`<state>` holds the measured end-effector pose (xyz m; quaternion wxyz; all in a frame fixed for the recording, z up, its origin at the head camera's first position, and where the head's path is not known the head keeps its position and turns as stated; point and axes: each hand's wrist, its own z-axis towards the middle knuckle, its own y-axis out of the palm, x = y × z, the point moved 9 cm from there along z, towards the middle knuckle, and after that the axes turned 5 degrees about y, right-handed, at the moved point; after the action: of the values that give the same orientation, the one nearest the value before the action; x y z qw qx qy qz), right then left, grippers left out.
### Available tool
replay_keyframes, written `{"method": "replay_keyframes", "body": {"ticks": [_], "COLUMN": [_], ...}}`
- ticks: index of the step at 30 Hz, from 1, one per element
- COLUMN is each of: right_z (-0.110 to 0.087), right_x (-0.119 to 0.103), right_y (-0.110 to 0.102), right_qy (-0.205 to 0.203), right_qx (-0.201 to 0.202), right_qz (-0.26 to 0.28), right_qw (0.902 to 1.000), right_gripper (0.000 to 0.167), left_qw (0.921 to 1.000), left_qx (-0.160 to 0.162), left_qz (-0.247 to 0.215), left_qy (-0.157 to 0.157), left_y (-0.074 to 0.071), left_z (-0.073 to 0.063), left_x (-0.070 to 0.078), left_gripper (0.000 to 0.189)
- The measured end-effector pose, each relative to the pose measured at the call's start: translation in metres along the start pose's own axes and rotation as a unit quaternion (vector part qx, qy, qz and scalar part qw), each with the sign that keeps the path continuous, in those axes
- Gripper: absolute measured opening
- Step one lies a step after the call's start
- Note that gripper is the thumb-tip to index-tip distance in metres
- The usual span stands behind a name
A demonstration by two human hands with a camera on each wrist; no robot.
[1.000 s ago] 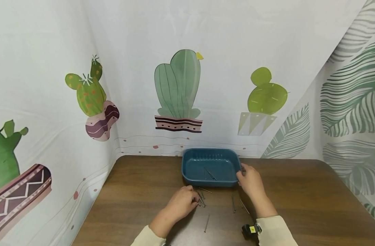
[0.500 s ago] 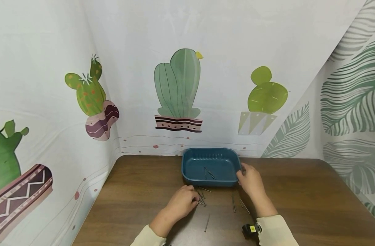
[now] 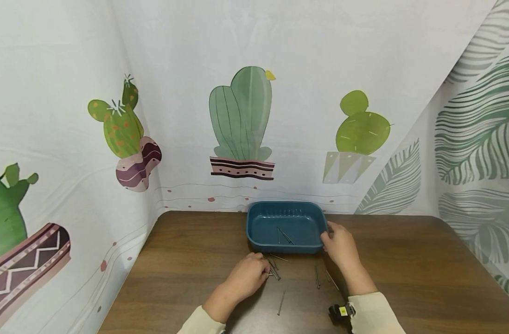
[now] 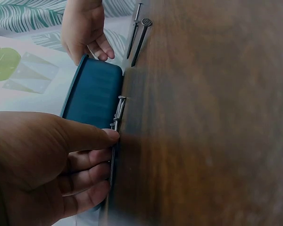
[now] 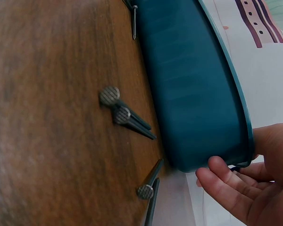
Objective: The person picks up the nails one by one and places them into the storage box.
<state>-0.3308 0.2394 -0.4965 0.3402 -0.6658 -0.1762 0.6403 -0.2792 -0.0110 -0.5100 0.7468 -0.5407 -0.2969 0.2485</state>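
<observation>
A dark teal rectangular tray (image 3: pixel 285 249) stands at the back of the table, with a few nails (image 3: pixel 286 236) lying inside. My right hand (image 3: pixel 342 245) grips its right end, thumb at the rim and fingers against the outer wall. In front of the tray, my left hand (image 3: pixel 247 275) is over a small heap of nails (image 3: pixel 275 272). The left wrist view has its thumb and fingertips pinching a nail (image 4: pixel 113 162) low at the table top; other nails (image 4: pixel 120 107) lie just beyond the thumb. Part of the heap is hidden behind the left fingers.
Loose nails (image 3: pixel 317 277) lie in front of the tray's right end, with others (image 3: pixel 332 280) beside them. A single nail (image 3: pixel 281 303) is nearer the front of the brown wooden table (image 3: pixel 187 250). A cactus-printed cloth (image 3: pixel 300 139) hangs directly behind the tray.
Hardly anything differs: the left fingers shift very slightly at the heap of nails. The right hand and the tray stay in place.
</observation>
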Motion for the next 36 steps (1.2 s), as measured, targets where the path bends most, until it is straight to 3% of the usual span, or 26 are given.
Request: {"method": "replay_keyframes", "body": {"ticks": [6,21,28,36], "right_z": [0.000,0.001,0.001,0.001], "right_x": [0.000,0.003,0.002,0.003], "right_y": [0.000,0.000,0.001,0.001], "right_qy": [0.004,0.003,0.004,0.004], "right_qx": [-0.003,0.000,-0.003,-0.004], "right_qz": [-0.003,-0.005,-0.007,-0.009], "right_qw": [1.0000,1.0000,1.0000,0.9999], "right_gripper": [0.051,0.051,0.051,0.051], "left_qw": [1.0000,0.9998,0.9989,0.9990], "left_qx": [-0.007,0.020,0.047,0.044], "left_qz": [-0.006,-0.002,0.005,-0.012], "left_qy": [-0.004,-0.009,0.007,-0.001], "left_y": [0.000,-0.007,-0.014,-0.018], "left_z": [0.000,0.000,-0.001,0.001], "left_x": [-0.001,-0.003,0.000,0.000], "left_gripper": [0.010,0.009,0.011,0.009]}}
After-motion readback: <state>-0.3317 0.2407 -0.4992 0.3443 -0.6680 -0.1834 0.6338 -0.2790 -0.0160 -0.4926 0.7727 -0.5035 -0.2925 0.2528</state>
